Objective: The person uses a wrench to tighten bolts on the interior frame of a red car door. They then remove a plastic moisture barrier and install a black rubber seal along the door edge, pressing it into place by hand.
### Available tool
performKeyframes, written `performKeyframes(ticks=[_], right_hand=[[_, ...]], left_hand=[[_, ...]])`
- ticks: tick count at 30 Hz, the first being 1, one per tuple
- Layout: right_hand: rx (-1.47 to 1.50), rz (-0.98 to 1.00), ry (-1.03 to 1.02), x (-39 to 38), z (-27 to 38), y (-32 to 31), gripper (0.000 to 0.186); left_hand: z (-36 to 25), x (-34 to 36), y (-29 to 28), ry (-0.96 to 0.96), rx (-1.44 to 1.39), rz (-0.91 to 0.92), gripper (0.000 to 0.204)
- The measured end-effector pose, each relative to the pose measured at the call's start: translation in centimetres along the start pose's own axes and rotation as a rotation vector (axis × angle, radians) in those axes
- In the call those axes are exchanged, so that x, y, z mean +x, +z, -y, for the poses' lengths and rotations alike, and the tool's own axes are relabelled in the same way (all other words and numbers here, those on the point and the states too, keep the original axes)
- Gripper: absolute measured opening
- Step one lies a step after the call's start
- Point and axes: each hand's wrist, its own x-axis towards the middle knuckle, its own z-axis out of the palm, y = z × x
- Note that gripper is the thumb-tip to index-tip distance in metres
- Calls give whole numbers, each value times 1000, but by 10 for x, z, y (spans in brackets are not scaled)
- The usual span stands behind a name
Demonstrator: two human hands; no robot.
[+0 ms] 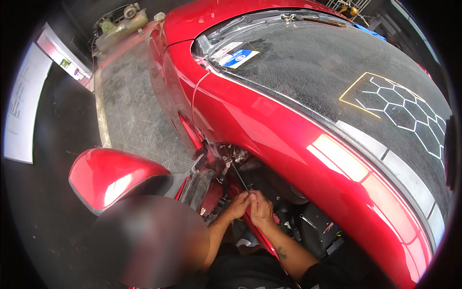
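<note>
Close together by the open door gap of a red car (269,130), my hands are closed around the near end of a thin metal rod tool (240,177). My left hand (239,205) grips it from the left, and my right hand (261,208) is wrapped at its end, fingers touching the left ones. The grip hides the handle, so the tool's exact kind does not show. From there the rod slants forward and left to metal parts (236,156) at the door hinge area, where its tip is hard to make out.
A red side mirror (120,178) juts out at left. Inside the car lie a wrench (308,221) and small loose items. The dusty windshield (313,62) carries stickers. Beyond the fender stand a dusty mesh-patterned panel (139,101) and a compressor-like machine (122,24). A blurred patch covers the lower left.
</note>
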Motion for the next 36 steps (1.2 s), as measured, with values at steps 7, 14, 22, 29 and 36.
performKeyframes(ticks=[7, 14, 22, 29, 36], right_hand=[[248, 42, 232, 13, 17, -7, 46], [234, -15, 220, -9, -17, 4, 46], [437, 303, 183, -31, -55, -85, 39], [899, 136, 787, -252, -143, -117, 28], [830, -376, 1032, -397, -240, -228, 12]], left_hand=[[13, 12, -1, -196, -189, 102, 48], [-24, 11, -3, -351, 46, 213, 46], [-22, -41, 42, -303, 133, 59, 69], [11, -231, 51, -639, -29, 37, 50], [18, -432, 49, -964, 32, -181, 37]])
